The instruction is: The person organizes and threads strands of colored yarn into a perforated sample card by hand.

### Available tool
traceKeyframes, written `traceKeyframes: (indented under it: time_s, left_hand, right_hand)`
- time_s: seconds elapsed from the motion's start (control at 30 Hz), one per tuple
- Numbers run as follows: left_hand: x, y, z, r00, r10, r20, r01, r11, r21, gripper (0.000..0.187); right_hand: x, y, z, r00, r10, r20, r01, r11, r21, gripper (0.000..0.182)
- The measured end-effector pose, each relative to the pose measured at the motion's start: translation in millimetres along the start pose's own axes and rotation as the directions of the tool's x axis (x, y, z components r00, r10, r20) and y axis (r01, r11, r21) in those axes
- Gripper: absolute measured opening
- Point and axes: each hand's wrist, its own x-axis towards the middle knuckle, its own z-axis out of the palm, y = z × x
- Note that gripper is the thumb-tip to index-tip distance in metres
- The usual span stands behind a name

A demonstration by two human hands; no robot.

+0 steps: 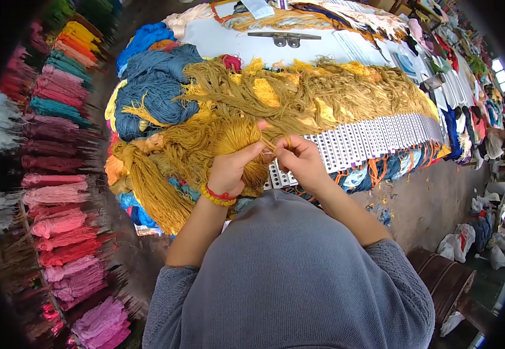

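Observation:
My left hand (230, 170), with red and yellow bands at its wrist, is closed around a mustard-gold skein of yarn (237, 138). Close beside it, my right hand (303, 165) pinches yarn strands that run across from the skein. The fingertips of both hands nearly meet, and the strand ends between them are too small to make out. A thick gold hank (153, 183) hangs over the table's near left edge. Under and behind my hands lie tangled olive-gold yarns (299, 96). Just right of my right hand begins a long row of white cards with punched holes (374, 136).
A blue-grey yarn heap (156, 87) and a bright blue bundle (148, 43) sit at the table's left. A metal clip-like bar (284, 38) lies on the white tabletop (217, 41). Racks of pink hanks (61, 192) stand left; a brown drum (438, 279) is at lower right.

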Motion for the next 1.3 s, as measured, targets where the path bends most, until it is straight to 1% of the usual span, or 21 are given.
traceKeyframes:
  time_s: [0.07,0.1,0.17,0.2,0.3,0.37,0.4,0.47,0.5,0.53,0.57,0.6,0.63,0.7,0.8,0.87,0.93,1.07,1.13,1.23,1.3]
  left_hand:
    - [0,0,-3,1.000,-0.017,-0.003,0.017,1.000,0.001,0.033]
    - [0,0,-4,0.999,-0.037,-0.006,0.037,0.999,0.001,0.031]
    - [-1,0,-7,0.999,-0.044,0.020,0.044,0.999,-0.007,0.031]
    - [-2,1,-8,0.998,-0.049,0.044,0.050,0.999,-0.017,0.031]
    - [-3,2,-5,0.997,-0.071,0.039,0.072,0.997,-0.033,0.032]
    - [-1,-1,-9,0.993,-0.094,0.070,0.099,0.992,-0.075,0.034]
    - [1,-2,-11,0.988,-0.116,0.102,0.128,0.985,-0.117,0.035]
    - [2,-4,-14,0.983,-0.133,0.124,0.150,0.980,-0.133,0.036]
    - [2,-4,-15,0.978,-0.151,0.145,0.172,0.974,-0.149,0.036]
    - [2,-5,-15,0.978,-0.149,0.147,0.171,0.974,-0.148,0.036]
    - [2,-5,-14,0.985,-0.116,0.130,0.132,0.984,-0.120,0.035]
    - [2,-5,-13,0.990,-0.083,0.114,0.094,0.991,-0.092,0.034]
    - [1,-4,-10,0.990,-0.080,0.116,0.091,0.992,-0.092,0.034]
    - [-3,1,1,0.997,-0.080,0.011,0.080,0.997,-0.005,0.031]
    - [-1,-1,5,1.000,-0.027,-0.015,0.028,0.998,0.059,0.030]
    - [0,-2,4,1.000,-0.002,0.007,0.001,0.998,0.067,0.030]
    - [0,-1,4,0.999,0.021,0.026,-0.023,0.997,0.074,0.030]
    - [-2,0,6,0.999,0.040,-0.002,-0.039,0.996,0.078,0.031]
    - [-2,-1,6,0.998,0.057,-0.004,-0.056,0.995,0.087,0.032]
    - [-4,-4,6,0.997,0.077,-0.022,-0.075,0.992,0.099,0.033]
    - [-6,-4,8,0.997,0.076,-0.024,-0.072,0.990,0.122,0.033]
  right_hand:
    - [-1,-5,0,0.996,0.093,0.000,-0.092,0.985,0.144,0.004]
    - [-1,-5,-1,0.996,0.090,-0.001,-0.089,0.985,0.144,0.004]
    - [-2,-6,-5,0.984,0.169,0.063,-0.178,0.969,0.174,0.004]
    - [-1,-6,-5,0.984,0.168,0.064,-0.177,0.969,0.173,0.004]
    - [-1,-2,-4,0.984,0.173,0.047,-0.177,0.977,0.115,0.003]
    - [-2,1,-2,0.998,0.057,0.013,-0.058,0.995,0.076,0.003]
    - [-2,0,-1,0.998,0.055,0.013,-0.056,0.996,0.076,0.003]
    - [-3,-3,0,0.997,0.066,-0.028,-0.061,0.989,0.136,0.002]
    - [-4,-3,-1,0.998,0.063,-0.028,-0.059,0.989,0.135,0.002]
    - [-4,-4,-3,0.995,0.099,0.003,-0.098,0.982,0.164,0.003]
    - [-4,-5,-4,0.991,0.133,0.035,-0.137,0.972,0.191,0.003]
    - [-3,-5,-5,0.990,0.134,0.048,-0.141,0.972,0.186,0.004]
    - [-3,-4,-5,0.990,0.131,0.049,-0.138,0.973,0.184,0.004]
    - [-3,-1,-7,0.992,0.101,0.080,-0.111,0.986,0.122,0.005]
    - [-4,0,-3,0.991,0.090,0.095,-0.098,0.992,0.077,0.002]
    - [-5,2,-3,0.993,0.048,0.109,-0.051,0.998,0.027,0.003]
    - [-6,-1,-3,0.993,0.068,0.099,-0.069,0.998,0.001,0.004]
    - [-6,-7,-3,0.996,0.033,0.088,-0.029,0.999,-0.041,0.004]
    - [-6,-6,-3,0.998,0.022,0.062,-0.016,0.995,-0.098,0.006]
    - [-8,-7,-2,0.999,0.014,0.038,-0.012,0.998,-0.055,0.006]
    - [-9,-4,-3,0.999,-0.023,0.044,0.026,0.998,-0.062,0.005]
